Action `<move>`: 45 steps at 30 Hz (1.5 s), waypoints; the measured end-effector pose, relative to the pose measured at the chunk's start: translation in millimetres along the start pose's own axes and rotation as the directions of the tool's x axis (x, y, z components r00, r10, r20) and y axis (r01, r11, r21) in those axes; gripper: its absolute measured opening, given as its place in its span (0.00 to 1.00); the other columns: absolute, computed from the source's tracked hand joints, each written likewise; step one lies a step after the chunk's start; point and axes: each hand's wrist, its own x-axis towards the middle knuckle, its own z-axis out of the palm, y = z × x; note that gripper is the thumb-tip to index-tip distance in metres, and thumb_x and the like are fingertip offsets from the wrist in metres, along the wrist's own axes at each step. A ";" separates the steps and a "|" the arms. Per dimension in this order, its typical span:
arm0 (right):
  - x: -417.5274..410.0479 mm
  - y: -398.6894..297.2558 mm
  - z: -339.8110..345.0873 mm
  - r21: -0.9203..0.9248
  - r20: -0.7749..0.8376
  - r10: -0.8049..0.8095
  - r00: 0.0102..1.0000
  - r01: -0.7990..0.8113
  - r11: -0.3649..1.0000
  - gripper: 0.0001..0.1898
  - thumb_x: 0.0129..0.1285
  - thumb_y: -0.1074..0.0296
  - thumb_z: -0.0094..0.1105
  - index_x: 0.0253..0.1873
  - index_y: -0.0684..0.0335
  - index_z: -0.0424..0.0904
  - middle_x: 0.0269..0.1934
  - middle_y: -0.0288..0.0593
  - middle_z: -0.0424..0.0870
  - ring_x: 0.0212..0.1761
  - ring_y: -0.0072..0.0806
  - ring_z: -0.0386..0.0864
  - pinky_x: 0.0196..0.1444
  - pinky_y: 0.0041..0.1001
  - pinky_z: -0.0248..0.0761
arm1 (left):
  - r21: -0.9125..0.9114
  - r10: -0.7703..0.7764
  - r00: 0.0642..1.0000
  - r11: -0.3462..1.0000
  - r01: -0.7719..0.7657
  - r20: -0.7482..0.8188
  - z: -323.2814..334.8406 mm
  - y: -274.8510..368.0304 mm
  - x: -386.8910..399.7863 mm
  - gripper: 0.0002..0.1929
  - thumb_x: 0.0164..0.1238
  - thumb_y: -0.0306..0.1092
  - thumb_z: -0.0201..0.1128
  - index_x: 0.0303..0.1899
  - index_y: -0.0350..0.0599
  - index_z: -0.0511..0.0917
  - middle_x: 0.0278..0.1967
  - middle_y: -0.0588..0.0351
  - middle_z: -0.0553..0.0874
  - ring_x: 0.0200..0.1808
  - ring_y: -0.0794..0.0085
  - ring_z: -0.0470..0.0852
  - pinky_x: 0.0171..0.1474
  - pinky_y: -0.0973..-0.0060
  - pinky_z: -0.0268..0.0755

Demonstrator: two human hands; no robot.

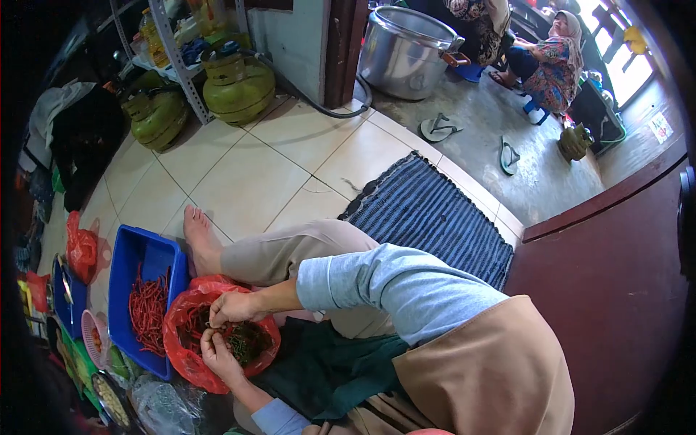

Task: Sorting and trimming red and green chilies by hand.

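My right hand (234, 309) and my left hand (220, 356) meet at the fingertips over an open red plastic bag (182, 356). Their thumbs and fingers pinch a small item, too small and too covered to name. Inside the bag lie red chili peppers and a heap of green stems or small green chilies (247, 342). Touching the bag, a blue plastic basin (120, 293) holds a pile of long red chili peppers (148, 312). My bare foot (200, 239) rests on the tiles near the basin's corner.
Green gas cylinders (239, 89) stand by a metal shelf. A striped blue rug (435, 217) lies near the doorway; beyond are a large metal pot (405, 60), sandals (437, 129) and a seated person (552, 65). A pink basket (92, 340) and clear plastic bags (163, 402) sit beside the basin.
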 end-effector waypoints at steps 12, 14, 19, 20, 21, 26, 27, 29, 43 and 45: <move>2.3 -5.2 0.1 0.045 0.109 0.139 0.984 -0.145 0.988 0.03 0.57 0.71 0.57 0.34 0.62 0.76 0.22 0.33 0.72 0.22 0.19 0.67 0.23 0.20 0.61 | 0.017 0.080 0.993 0.997 -0.082 0.090 -9.5 6.4 -1.2 0.08 0.68 0.33 0.57 0.42 0.39 0.76 0.28 0.67 0.74 0.25 0.88 0.66 0.27 0.88 0.57; 1.5 -9.8 3.1 0.003 0.110 0.110 0.988 -0.111 0.994 0.04 0.57 0.71 0.57 0.35 0.63 0.76 0.22 0.33 0.72 0.22 0.19 0.68 0.23 0.20 0.61 | 0.107 0.141 0.984 0.982 -0.153 0.108 -13.9 1.1 4.3 0.08 0.69 0.33 0.55 0.42 0.40 0.75 0.31 0.65 0.75 0.28 0.88 0.66 0.30 0.88 0.58; -8.0 -49.4 4.5 -0.257 0.122 0.086 0.989 -0.053 0.965 0.06 0.56 0.68 0.56 0.34 0.65 0.77 0.25 0.36 0.76 0.24 0.21 0.70 0.25 0.21 0.64 | -0.182 0.071 0.990 0.982 -0.048 0.120 -31.6 -5.5 6.0 0.06 0.71 0.33 0.52 0.43 0.42 0.73 0.34 0.63 0.75 0.32 0.86 0.68 0.33 0.85 0.60; -10.1 -59.4 3.2 -0.409 0.129 0.061 0.990 -0.003 0.913 0.07 0.56 0.67 0.56 0.34 0.65 0.77 0.26 0.37 0.78 0.25 0.22 0.72 0.26 0.22 0.66 | -0.345 0.024 0.995 0.939 0.013 0.102 -33.3 -3.5 6.2 0.06 0.71 0.33 0.51 0.43 0.43 0.72 0.34 0.63 0.76 0.32 0.85 0.69 0.34 0.85 0.60; -16.1 -69.7 4.0 -0.610 0.137 -0.080 0.987 0.147 0.779 0.09 0.55 0.65 0.57 0.34 0.65 0.78 0.28 0.41 0.81 0.29 0.28 0.77 0.33 0.27 0.71 | -0.349 -0.021 1.000 0.937 0.012 -0.022 -30.5 0.5 4.2 0.06 0.72 0.34 0.50 0.44 0.46 0.72 0.32 0.64 0.75 0.31 0.84 0.70 0.33 0.86 0.60; -10.7 -44.0 -0.7 -0.797 0.269 -0.278 0.922 0.375 0.473 0.10 0.49 0.65 0.59 0.35 0.64 0.79 0.31 0.46 0.82 0.35 0.36 0.81 0.40 0.33 0.72 | -0.385 -0.097 0.994 0.920 0.067 -0.059 -30.6 -4.2 30.5 0.10 0.73 0.38 0.47 0.46 0.45 0.71 0.29 0.64 0.72 0.29 0.85 0.68 0.32 0.85 0.60; -10.7 -35.8 1.5 -0.828 0.316 -0.283 0.906 0.409 0.384 0.10 0.49 0.65 0.58 0.34 0.63 0.79 0.30 0.47 0.82 0.35 0.37 0.81 0.40 0.34 0.73 | -0.144 -0.114 0.990 0.984 0.102 -0.082 -26.6 3.9 35.3 0.11 0.72 0.38 0.48 0.46 0.42 0.71 0.30 0.61 0.74 0.30 0.80 0.70 0.34 0.82 0.63; -11.2 -25.9 11.6 -0.847 0.367 -0.276 0.888 0.442 0.297 0.10 0.49 0.65 0.58 0.34 0.63 0.79 0.29 0.48 0.82 0.35 0.39 0.81 0.40 0.35 0.73 | 0.337 0.156 0.976 0.937 -0.096 -0.153 -19.8 -1.1 45.0 0.15 0.69 0.41 0.52 0.44 0.35 0.71 0.35 0.49 0.78 0.35 0.64 0.76 0.42 0.70 0.68; -11.6 10.1 17.2 -0.876 0.456 0.000 0.890 0.449 -0.179 0.11 0.56 0.64 0.50 0.40 0.62 0.78 0.43 0.48 0.77 0.48 0.42 0.76 0.43 0.37 0.75 | 0.811 0.002 1.000 0.585 0.023 -0.029 -30.6 -58.7 78.8 0.17 0.63 0.38 0.57 0.48 0.37 0.74 0.48 0.39 0.76 0.50 0.46 0.73 0.52 0.57 0.65; -13.3 9.6 17.2 -0.879 0.453 -0.008 0.891 0.445 -0.171 0.12 0.56 0.64 0.50 0.41 0.62 0.78 0.43 0.49 0.77 0.48 0.42 0.76 0.43 0.37 0.75 | 0.811 0.010 1.000 0.585 0.017 -0.029 -27.5 -54.6 75.3 0.17 0.63 0.38 0.57 0.48 0.37 0.74 0.48 0.39 0.77 0.50 0.47 0.74 0.51 0.58 0.65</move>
